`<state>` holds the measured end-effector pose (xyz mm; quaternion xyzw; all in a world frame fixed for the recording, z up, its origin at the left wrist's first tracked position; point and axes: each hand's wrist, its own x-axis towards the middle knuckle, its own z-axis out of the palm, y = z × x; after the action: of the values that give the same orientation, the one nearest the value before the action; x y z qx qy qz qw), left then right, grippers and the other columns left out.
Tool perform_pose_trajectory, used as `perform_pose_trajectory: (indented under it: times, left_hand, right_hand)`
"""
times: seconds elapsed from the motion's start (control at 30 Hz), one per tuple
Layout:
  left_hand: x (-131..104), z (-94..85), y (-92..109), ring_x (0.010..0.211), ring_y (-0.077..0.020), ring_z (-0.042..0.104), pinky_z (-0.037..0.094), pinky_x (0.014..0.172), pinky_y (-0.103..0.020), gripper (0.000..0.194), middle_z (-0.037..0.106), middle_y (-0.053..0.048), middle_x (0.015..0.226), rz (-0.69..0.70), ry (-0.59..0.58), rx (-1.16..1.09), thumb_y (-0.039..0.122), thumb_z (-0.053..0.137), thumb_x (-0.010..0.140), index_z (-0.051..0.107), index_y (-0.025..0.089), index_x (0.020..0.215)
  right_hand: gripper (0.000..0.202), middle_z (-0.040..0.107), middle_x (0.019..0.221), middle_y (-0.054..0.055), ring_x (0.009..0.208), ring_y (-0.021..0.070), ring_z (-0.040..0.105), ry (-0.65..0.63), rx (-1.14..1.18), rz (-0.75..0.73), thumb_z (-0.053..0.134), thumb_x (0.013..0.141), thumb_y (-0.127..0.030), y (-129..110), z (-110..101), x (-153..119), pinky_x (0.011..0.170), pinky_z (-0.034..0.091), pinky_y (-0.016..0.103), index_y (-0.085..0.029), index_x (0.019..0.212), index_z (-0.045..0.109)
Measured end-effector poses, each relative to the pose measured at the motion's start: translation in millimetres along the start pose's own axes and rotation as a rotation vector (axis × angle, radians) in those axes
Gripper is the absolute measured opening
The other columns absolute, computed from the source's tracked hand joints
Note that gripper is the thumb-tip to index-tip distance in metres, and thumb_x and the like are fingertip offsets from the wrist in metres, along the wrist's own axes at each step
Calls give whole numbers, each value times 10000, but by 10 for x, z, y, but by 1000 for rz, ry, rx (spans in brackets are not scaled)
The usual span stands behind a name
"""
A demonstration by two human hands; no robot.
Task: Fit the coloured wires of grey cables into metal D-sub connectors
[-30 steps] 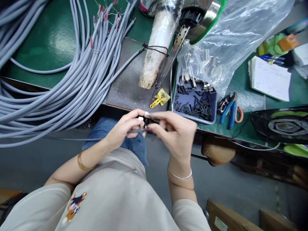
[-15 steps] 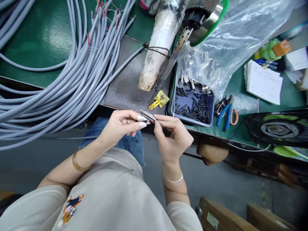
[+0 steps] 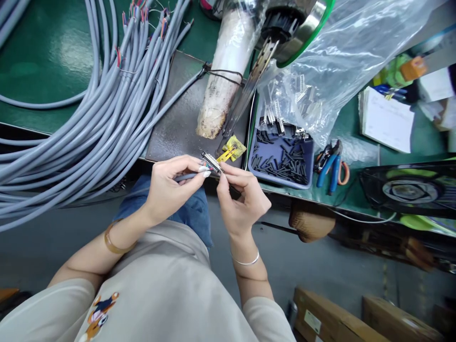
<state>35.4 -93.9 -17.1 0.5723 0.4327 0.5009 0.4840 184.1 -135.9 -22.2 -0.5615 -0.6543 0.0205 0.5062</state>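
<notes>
My left hand (image 3: 174, 183) pinches a metal multi-pin connector (image 3: 211, 161) together with the end of a grey cable (image 3: 185, 177); small coloured wires show along the connector's near side. Thumb and fingers of my right hand (image 3: 242, 194) grip the connector's other end. It is held tilted just over the front edge of the bench. A yellow strip tool (image 3: 226, 154) on a yellow scrap lies close beyond the connector. My fingertips partly hide where the wires join the pins.
A bundle of grey cables (image 3: 121, 114) covers the left. Ahead are a wrapped white cylinder (image 3: 217, 90) and a green-rimmed reel (image 3: 306, 40). On the right are a blue tray (image 3: 280, 164) of black tubing pieces, a plastic bag (image 3: 342, 71), blue-handled cutters (image 3: 334, 172) and a black fan (image 3: 409, 190).
The connector has turned in my fingers, and the grey cable now shows under my left fingers. My right hand has shifted a little left. The whole view has moved slightly.
</notes>
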Motion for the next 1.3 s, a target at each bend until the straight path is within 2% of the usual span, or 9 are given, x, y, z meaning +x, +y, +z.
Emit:
perform_pose_trajectory:
  times: [0.13,0.23,0.37,0.57,0.77,0.9,1.07,1.3]
  left_hand:
    - [65,-48,30,693,-112,686,504,601,-191,84,788,-56,865,149,-8,177,142,718,839,720,156,756]
    - [110,-75,36,631,-80,621,457,573,-186,101,784,-35,867,287,-16,323,116,684,856,726,165,779]
    - [180,-85,80,591,-72,564,449,588,-194,132,762,-19,814,367,-28,424,102,641,866,715,168,778]
    - [250,-91,179,551,-74,493,399,554,-216,154,723,-16,759,364,-62,429,93,615,865,690,170,755]
    - [265,-124,280,569,-95,525,434,571,-236,160,733,-24,782,308,-83,447,142,619,886,715,189,767]
    - [262,-151,304,583,-100,552,457,596,-231,165,733,-23,763,303,-119,463,139,619,890,719,187,768]
    - [250,-156,265,638,-108,599,458,623,-226,166,737,-23,778,318,-151,509,121,618,891,704,180,762]
    - [274,-140,330,596,-98,537,436,606,-227,177,714,-15,765,353,-142,509,93,596,897,688,179,773]
  right_hand:
    - [134,807,1078,54,949,194,792,-18,60,8,653,912,-116,6,10,69,803,661,329,-245,923,620]
    - [131,800,1110,64,965,198,787,-40,91,16,634,925,-124,23,17,109,785,666,336,-251,925,601]
    - [126,795,1115,67,980,202,783,-63,109,27,636,928,-131,38,13,166,794,666,345,-249,911,594]
    - [127,789,1117,61,987,202,777,-77,129,26,651,921,-127,43,-4,243,824,662,356,-249,923,614]
    - [154,796,1063,30,974,210,778,-60,93,-15,679,910,-119,4,-19,323,855,647,374,-264,954,656]
    - [179,804,1047,28,906,194,783,-60,29,-78,704,891,-103,-9,-33,342,790,649,342,-266,941,651]
    - [179,806,1021,31,889,176,783,-94,49,-67,713,889,-105,32,-30,323,752,649,301,-255,883,615]
    - [151,805,974,10,872,184,778,-76,8,-79,711,907,-130,17,-36,385,759,634,338,-263,882,647]
